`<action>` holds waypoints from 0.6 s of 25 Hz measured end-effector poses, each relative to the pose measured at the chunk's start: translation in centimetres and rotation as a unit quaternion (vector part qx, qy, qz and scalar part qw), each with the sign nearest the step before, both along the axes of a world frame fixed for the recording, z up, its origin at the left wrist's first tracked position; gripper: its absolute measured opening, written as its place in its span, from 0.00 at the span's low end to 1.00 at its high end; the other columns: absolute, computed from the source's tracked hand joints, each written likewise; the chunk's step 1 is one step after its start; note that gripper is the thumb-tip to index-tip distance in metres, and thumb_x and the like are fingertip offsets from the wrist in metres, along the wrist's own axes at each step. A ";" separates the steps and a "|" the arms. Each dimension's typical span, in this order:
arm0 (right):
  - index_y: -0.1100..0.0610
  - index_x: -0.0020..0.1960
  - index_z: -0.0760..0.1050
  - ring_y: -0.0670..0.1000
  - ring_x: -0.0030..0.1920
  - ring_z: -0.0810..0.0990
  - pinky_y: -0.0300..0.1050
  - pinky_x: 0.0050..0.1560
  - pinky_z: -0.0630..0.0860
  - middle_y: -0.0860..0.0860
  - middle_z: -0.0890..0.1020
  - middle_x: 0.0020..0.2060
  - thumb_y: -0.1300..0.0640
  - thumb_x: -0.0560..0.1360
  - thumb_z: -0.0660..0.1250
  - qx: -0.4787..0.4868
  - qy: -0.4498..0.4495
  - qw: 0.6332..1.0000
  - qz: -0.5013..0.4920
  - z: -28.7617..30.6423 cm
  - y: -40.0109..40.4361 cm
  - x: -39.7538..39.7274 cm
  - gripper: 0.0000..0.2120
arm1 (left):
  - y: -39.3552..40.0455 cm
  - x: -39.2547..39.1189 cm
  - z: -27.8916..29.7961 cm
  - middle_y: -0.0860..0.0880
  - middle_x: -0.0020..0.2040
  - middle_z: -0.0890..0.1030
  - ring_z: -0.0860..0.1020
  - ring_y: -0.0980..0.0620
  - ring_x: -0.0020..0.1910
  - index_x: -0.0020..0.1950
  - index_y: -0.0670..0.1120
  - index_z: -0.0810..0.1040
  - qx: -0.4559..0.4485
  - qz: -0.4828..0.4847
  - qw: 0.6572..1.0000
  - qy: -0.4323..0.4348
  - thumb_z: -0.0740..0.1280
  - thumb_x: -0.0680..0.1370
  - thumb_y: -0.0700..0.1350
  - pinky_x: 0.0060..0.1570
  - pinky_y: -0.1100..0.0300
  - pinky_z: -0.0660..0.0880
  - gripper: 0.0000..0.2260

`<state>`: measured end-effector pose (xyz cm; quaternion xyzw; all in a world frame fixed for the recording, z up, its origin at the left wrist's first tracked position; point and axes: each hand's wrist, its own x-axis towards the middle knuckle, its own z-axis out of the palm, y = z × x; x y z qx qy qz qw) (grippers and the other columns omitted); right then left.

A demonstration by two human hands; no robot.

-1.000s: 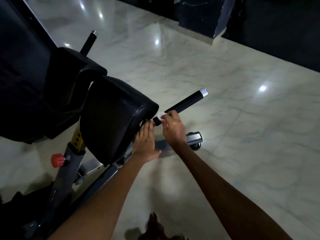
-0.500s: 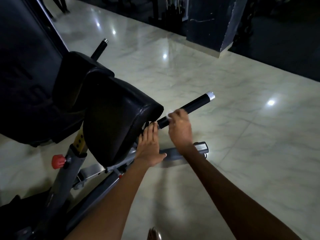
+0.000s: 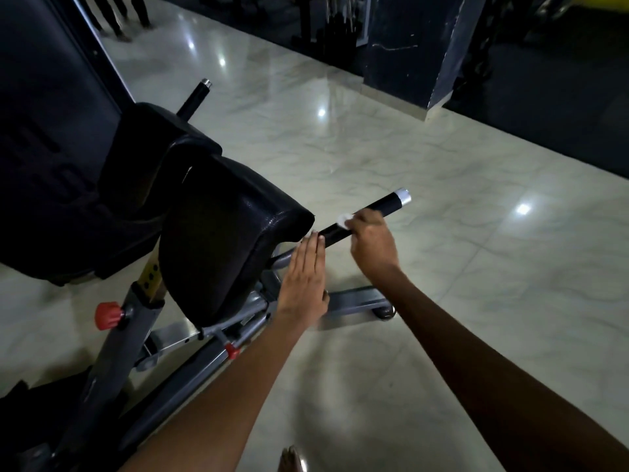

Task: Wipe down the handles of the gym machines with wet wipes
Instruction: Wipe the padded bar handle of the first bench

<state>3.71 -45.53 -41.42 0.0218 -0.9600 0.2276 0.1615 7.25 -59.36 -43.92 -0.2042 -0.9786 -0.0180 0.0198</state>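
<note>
A black handle bar (image 3: 384, 206) with a silver end cap sticks out to the right from under a black padded cushion (image 3: 224, 233) of a gym machine. My right hand (image 3: 372, 245) is wrapped around the middle of the bar, pressing a white wet wipe (image 3: 343, 220) against it. My left hand (image 3: 303, 281) lies flat with fingers straight, its fingertips touching the bar's inner end beside the cushion. A second black handle (image 3: 195, 97) pokes out behind the far pad.
The machine's grey steel frame (image 3: 354, 299) with a small wheel rests on the glossy marble floor. A red adjustment knob (image 3: 107, 315) sits on the post at left. A dark pillar (image 3: 408, 46) stands at the back. Open floor lies to the right.
My right hand has slid outward along the bar with the wipe, away from the cushion toward the silver end. My left hand has stayed by the bar's inner end.
</note>
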 end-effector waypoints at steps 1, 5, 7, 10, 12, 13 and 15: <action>0.67 0.54 0.79 0.61 0.54 0.74 0.54 0.47 0.78 0.61 0.77 0.51 0.74 0.71 0.60 -0.016 -0.003 0.998 -0.061 0.2 0.8 -0.5 0.14 | -0.2 -0.7 0.0 0.40 0.76 0.36 0.38 0.44 0.76 0.74 0.37 0.32 0.000 -0.012 1.000 0.000 0.64 0.75 0.49 0.73 0.55 0.35 0.45; 0.66 0.58 0.77 0.59 0.58 0.71 0.53 0.51 0.77 0.59 0.76 0.56 0.72 0.74 0.58 0.033 -0.043 0.998 0.018 0.7 -1.5 0.5 0.16 | -1.0 -1.8 -0.4 0.41 0.76 0.36 0.38 0.46 0.76 0.71 0.40 0.28 -0.021 -0.047 0.998 -0.033 0.68 0.72 0.52 0.74 0.56 0.37 0.51; 0.64 0.59 0.76 0.58 0.60 0.70 0.51 0.50 0.76 0.58 0.76 0.57 0.71 0.74 0.57 0.061 -0.051 0.996 0.050 0.9 -0.2 0.5 0.17 | -1.1 -1.8 -0.3 0.42 0.76 0.36 0.38 0.45 0.76 0.71 0.41 0.27 -0.021 -0.046 0.997 -0.051 0.70 0.71 0.55 0.72 0.55 0.36 0.53; 0.65 0.56 0.77 0.58 0.59 0.71 0.48 0.47 0.72 0.59 0.76 0.55 0.73 0.72 0.56 0.027 -0.058 0.994 -0.091 1.9 2.6 -1.2 0.17 | -0.8 -1.9 0.1 0.43 0.76 0.36 0.37 0.46 0.75 0.73 0.41 0.29 0.000 -0.042 0.997 -0.071 0.70 0.70 0.59 0.69 0.56 0.33 0.55; 0.65 0.58 0.76 0.58 0.60 0.69 0.48 0.48 0.72 0.58 0.76 0.56 0.73 0.72 0.56 0.055 -0.074 0.994 -0.056 2.4 1.6 -1.2 0.17 | -0.5 -2.1 0.5 0.44 0.77 0.39 0.40 0.47 0.76 0.75 0.42 0.33 0.036 -0.029 0.996 -0.077 0.69 0.71 0.60 0.71 0.58 0.35 0.52; 0.64 0.60 0.75 0.57 0.61 0.68 0.48 0.50 0.73 0.57 0.75 0.57 0.72 0.73 0.56 0.082 -0.087 0.993 -0.003 2.2 1.0 -0.8 0.18 | -0.4 -2.1 0.7 0.44 0.77 0.41 0.42 0.48 0.76 0.76 0.42 0.35 0.052 -0.020 0.995 -0.082 0.68 0.72 0.60 0.72 0.58 0.37 0.50; 0.63 0.61 0.75 0.57 0.61 0.69 0.49 0.49 0.73 0.57 0.75 0.57 0.72 0.73 0.56 0.113 -0.086 0.988 0.056 2.1 1.5 -0.3 0.19 | -0.1 -2.2 1.0 0.45 0.77 0.44 0.45 0.48 0.76 0.76 0.42 0.37 0.065 -0.004 0.994 -0.089 0.66 0.73 0.61 0.73 0.58 0.41 0.48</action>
